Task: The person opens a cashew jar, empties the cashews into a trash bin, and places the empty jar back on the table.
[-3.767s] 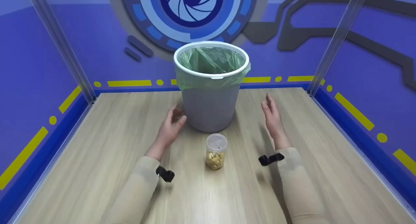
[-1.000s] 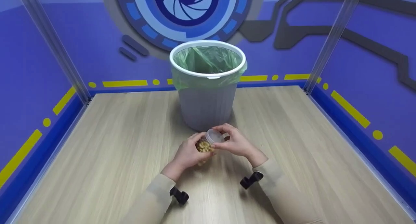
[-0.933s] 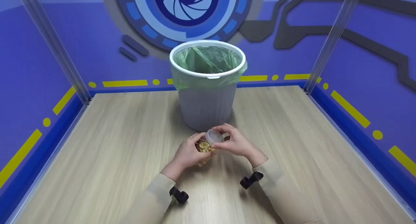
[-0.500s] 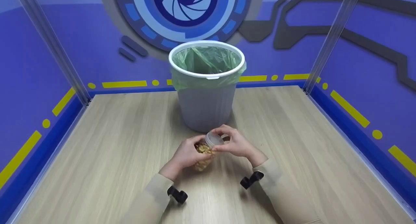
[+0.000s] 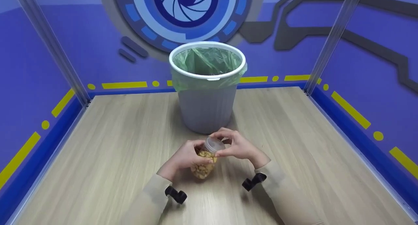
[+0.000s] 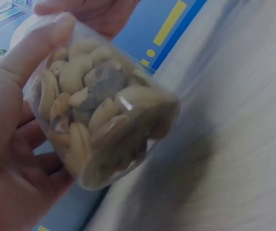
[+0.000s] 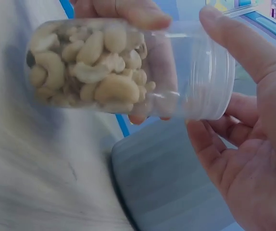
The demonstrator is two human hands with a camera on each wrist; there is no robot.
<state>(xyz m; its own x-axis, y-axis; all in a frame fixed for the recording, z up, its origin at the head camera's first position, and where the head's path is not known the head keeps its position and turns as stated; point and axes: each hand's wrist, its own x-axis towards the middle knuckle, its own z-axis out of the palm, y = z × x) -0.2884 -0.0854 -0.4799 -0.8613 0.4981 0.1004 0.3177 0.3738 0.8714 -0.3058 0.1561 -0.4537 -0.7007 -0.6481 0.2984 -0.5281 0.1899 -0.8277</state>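
Note:
A clear plastic jar (image 5: 203, 169) of nuts is tilted above the table, its lid end leaning right and toward the bin. My left hand (image 5: 185, 157) grips the jar's body, thumb across the near side. My right hand (image 5: 241, 147) holds the translucent lid (image 5: 214, 144) by its edge between thumb and fingers. In the right wrist view the lid (image 7: 220, 77) sits on the jar's end. Cashews (image 7: 116, 91) fill the jar's lower part. The left wrist view shows the jar's base (image 6: 128, 139) over the table, with a shadow beside it.
Just behind the hands stands a grey bin (image 5: 207, 107) with a white rim (image 5: 209, 77) and a green liner bag (image 5: 187, 81). The wooden table (image 5: 124, 130) is bounded by blue panels (image 5: 107, 55) at the back and both sides.
The jar stood on the table with both hands apart; now the left hand grips its body and the right its lid. Over the last second, jar and hands shifted slightly toward me.

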